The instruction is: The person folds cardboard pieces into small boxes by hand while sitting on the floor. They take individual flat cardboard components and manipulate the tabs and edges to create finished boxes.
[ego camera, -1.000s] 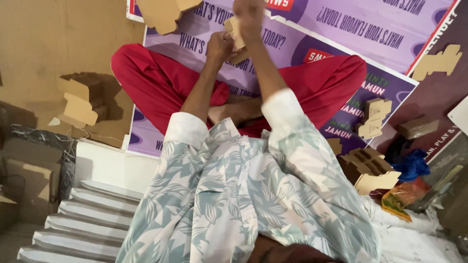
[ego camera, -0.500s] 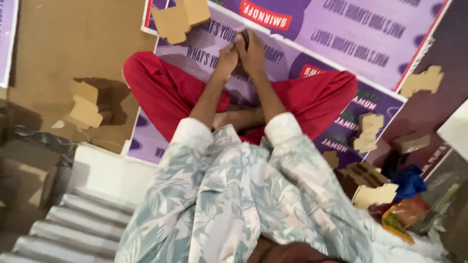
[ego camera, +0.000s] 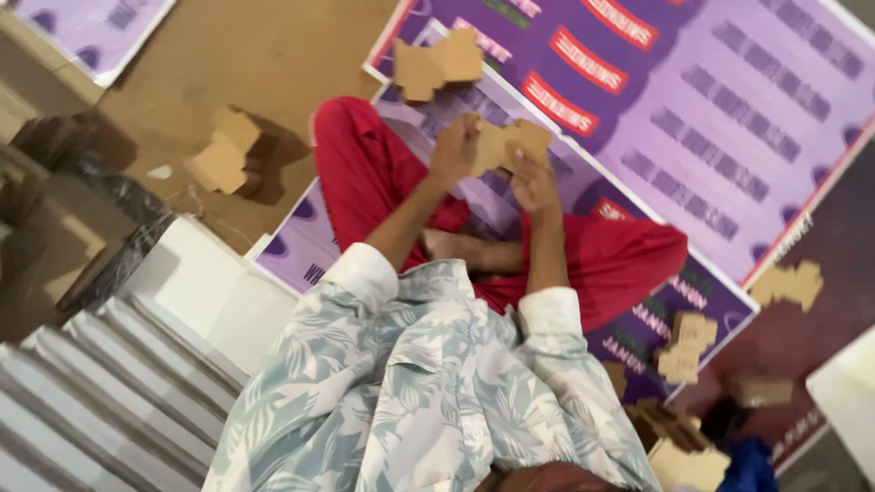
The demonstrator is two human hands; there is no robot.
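I sit cross-legged in red trousers [ego camera: 629, 260] and a pale leaf-patterned shirt. In front of my knees, both hands hold one flat brown cardboard cut-out [ego camera: 512, 141] with notched edges. My left hand [ego camera: 454, 150] grips its left side, and my right hand [ego camera: 533, 182] grips its lower right side with the fingers curled over it. Beyond my hands, a second, similar cardboard piece [ego camera: 437, 64] lies on a purple printed sheet [ego camera: 693, 118].
More cardboard pieces lie about: on the brown floor at left [ego camera: 223, 150], at right [ego camera: 788, 282], by my right knee [ego camera: 684, 346], and in a pile at lower right [ego camera: 679, 446]. A white block [ego camera: 196, 278] and a ridged grey panel [ego camera: 100, 392] are at lower left.
The view has tilted and shifted, so my legs and hands now sit further right. My hands, earlier pressed together ahead of me, now hold the cardboard cut-out spread between them.
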